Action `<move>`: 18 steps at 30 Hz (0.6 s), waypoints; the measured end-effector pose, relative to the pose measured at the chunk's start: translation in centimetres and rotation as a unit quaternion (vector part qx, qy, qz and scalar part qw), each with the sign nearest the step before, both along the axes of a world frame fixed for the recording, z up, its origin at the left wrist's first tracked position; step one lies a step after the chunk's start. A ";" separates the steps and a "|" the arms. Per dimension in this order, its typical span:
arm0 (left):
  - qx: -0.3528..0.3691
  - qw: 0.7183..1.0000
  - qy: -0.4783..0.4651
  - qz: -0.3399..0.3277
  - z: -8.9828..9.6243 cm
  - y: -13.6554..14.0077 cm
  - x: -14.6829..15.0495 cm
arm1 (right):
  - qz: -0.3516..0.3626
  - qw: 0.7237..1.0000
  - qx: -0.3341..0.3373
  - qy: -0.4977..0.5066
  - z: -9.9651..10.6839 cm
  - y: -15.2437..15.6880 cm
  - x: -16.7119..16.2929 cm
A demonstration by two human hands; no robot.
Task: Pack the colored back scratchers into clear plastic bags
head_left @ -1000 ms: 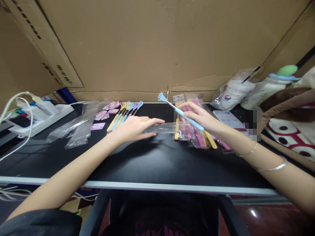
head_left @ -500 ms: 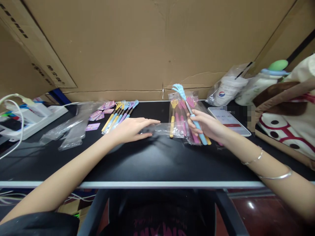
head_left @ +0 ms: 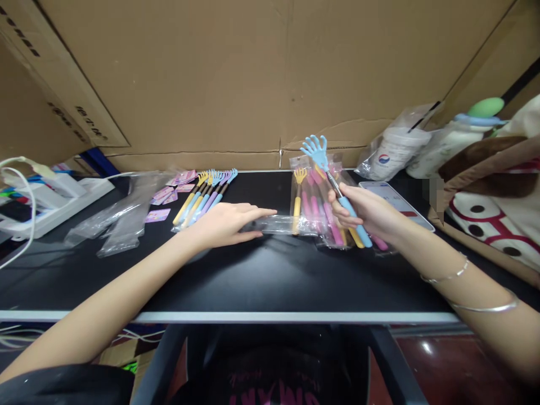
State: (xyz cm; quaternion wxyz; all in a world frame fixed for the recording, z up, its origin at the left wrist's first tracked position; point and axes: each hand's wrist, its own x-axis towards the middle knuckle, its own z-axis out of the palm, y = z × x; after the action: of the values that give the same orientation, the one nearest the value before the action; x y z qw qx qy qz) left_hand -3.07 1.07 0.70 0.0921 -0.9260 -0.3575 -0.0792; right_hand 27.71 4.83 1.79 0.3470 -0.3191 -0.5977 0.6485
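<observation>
My right hand (head_left: 363, 211) is wrapped round the handle of a blue back scratcher (head_left: 316, 151), lifted and tilted with its claw up and to the left. Beneath it on the desk lie several bagged back scratchers, among them a yellow one (head_left: 297, 194) and pink ones (head_left: 313, 197). My left hand (head_left: 228, 222) lies flat with fingers stretched out and thumb apart, over a clear plastic bag (head_left: 278, 224) that reaches to the bagged ones. Just behind that hand, unbagged back scratchers (head_left: 206, 188) in yellow, blue and purple lie in a row, their handle ends partly covered.
Purple cards (head_left: 157, 215) and clear bags (head_left: 122, 219) lie at the left, beside a white power strip (head_left: 63, 214). On the right are a phone (head_left: 396, 205), a bagged cup (head_left: 394, 154), a bottle (head_left: 464, 140) and a cloth bag (head_left: 498, 219). Cardboard (head_left: 211, 84) walls the back.
My right hand has shifted a little to the right with the blue back scratcher, whose claw now shows more broadly. The left hand has stayed nearly in place.
</observation>
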 end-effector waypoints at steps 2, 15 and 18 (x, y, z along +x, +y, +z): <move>0.001 1.000 0.003 0.000 0.0 0.0 0.0 | 0.000 1.000 0.011 -0.009 -0.2 0.1 -0.1; 0.015 1.000 0.002 -0.004 -0.1 0.0 0.1 | 0.001 0.996 0.077 -0.055 -0.3 -0.3 -0.2; 0.021 1.000 -0.009 -0.017 -0.2 0.1 0.0 | -0.002 0.993 0.093 -0.072 -0.1 -0.3 -0.1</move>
State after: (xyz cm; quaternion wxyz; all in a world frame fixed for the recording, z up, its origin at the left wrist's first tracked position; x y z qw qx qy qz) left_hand -3.09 1.16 0.53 0.1066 -0.9291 -0.3409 -0.0962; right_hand 27.60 4.49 1.70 0.3324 -0.3325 -0.6785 0.5645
